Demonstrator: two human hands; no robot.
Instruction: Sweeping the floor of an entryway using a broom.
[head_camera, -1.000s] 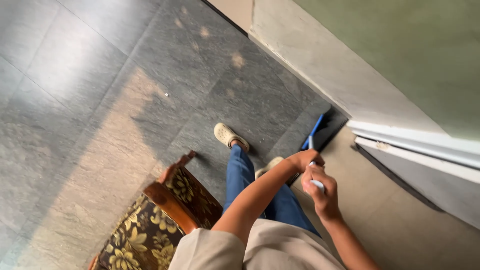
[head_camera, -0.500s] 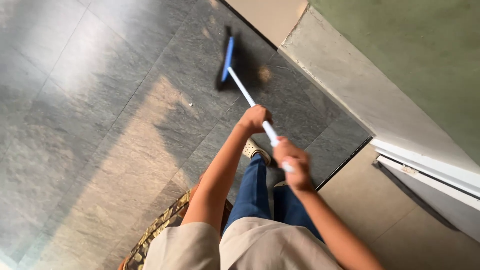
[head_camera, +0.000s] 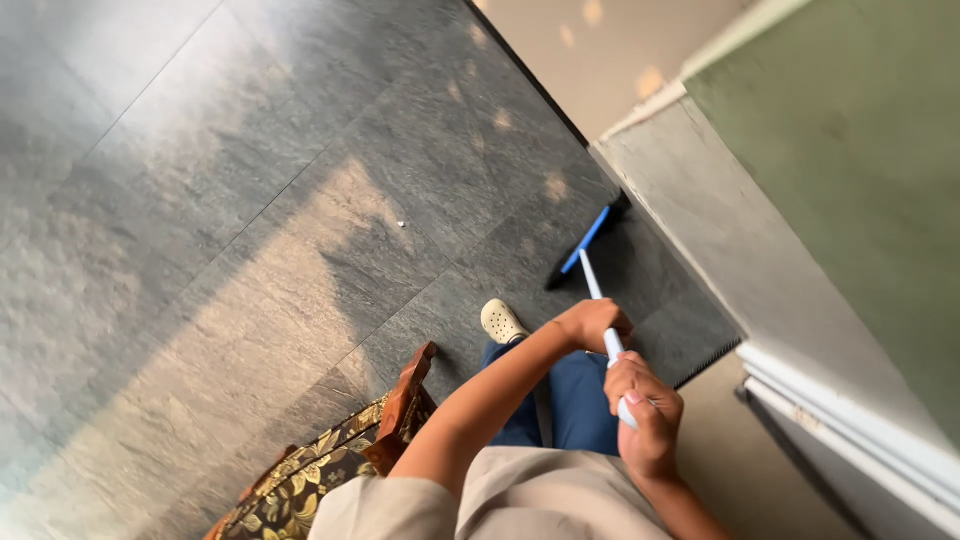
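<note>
Grey stone floor tiles (head_camera: 200, 200) fill most of your view, with a small white speck (head_camera: 401, 224) lying on them that is too tiny to identify. Your left hand (head_camera: 592, 322) is wrapped around the white handle of the blue-headed broom (head_camera: 597, 290), and your right hand (head_camera: 648, 412) is closed around the same handle nearer its upper end, hiding that end from sight. The broom head (head_camera: 585, 240) rests on the floor close to the pale grey base of the green wall (head_camera: 850, 170); its bristles merge with dark shadow and are hard to make out. One cream clog (head_camera: 502, 322) shows beside your blue trouser legs (head_camera: 570, 400); the other foot is hidden. At the lower edge, a wooden chair with floral upholstery (head_camera: 330, 470) is cut off.
</note>
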